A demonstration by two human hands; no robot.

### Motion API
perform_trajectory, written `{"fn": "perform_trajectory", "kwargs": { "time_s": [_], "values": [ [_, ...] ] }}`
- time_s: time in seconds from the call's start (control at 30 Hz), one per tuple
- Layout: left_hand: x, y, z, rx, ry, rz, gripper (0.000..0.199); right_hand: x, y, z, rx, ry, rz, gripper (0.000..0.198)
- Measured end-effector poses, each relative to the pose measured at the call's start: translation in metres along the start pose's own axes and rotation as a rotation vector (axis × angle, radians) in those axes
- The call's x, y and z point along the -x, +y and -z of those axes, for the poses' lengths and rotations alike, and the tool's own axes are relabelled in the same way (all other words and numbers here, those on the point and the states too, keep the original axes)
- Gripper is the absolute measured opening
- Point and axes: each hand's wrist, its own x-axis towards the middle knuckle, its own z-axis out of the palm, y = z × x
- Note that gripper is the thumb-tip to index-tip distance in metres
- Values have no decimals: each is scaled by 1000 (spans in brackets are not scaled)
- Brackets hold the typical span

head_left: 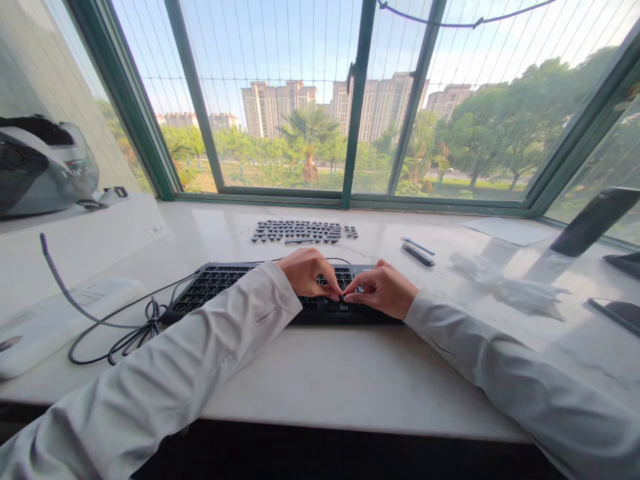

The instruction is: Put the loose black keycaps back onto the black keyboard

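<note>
A black keyboard (210, 283) lies on the white counter, and its left part shows bare key sockets without caps. Over its right part, my left hand (313, 275) has thumb and forefinger pinched together. My right hand (383, 290) pinches from the other side, its fingertips almost meeting the left ones just above the keys. Whatever is between the fingertips is too small and dark to make out. A few keys near the right hand appear to have caps. Behind the keyboard, loose black keycaps (300, 231) are laid out in rows.
Right of the keycaps lie a black slim tool (418, 254) and a blue one (419, 246). Crumpled clear plastic (510, 283), white paper (507, 231) and a dark upright device (595, 220) are farther right. At left are a coiled cable (145, 328), a white power strip (70, 320) and a helmet (45, 163).
</note>
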Motion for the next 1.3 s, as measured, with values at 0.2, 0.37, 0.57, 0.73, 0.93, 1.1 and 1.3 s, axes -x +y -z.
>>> {"fn": "perform_trajectory", "kwargs": {
  "time_s": [0.2,0.37,0.57,0.73,0.93,1.1,1.3],
  "values": [
    [-1,4,-2,172,22,200,28,0,1,-2,-86,-39,-69,30],
    [-4,3,-6,338,-39,328,33,0,6,-6,-216,-90,-192,41],
    [-4,-1,-5,375,-97,364,33,1,4,-5,-232,-127,-200,42],
    [-5,-4,-5,417,-133,407,36,2,-4,1,-170,-117,-140,33],
    [-6,-6,-6,492,-164,424,43,1,-6,3,-121,-117,-104,29],
    [-5,-4,-5,459,-150,463,43,1,-5,1,-117,-93,-102,27],
    [-5,-1,-6,482,-138,472,44,1,-4,2,-169,-113,-126,30]
  ]
}}
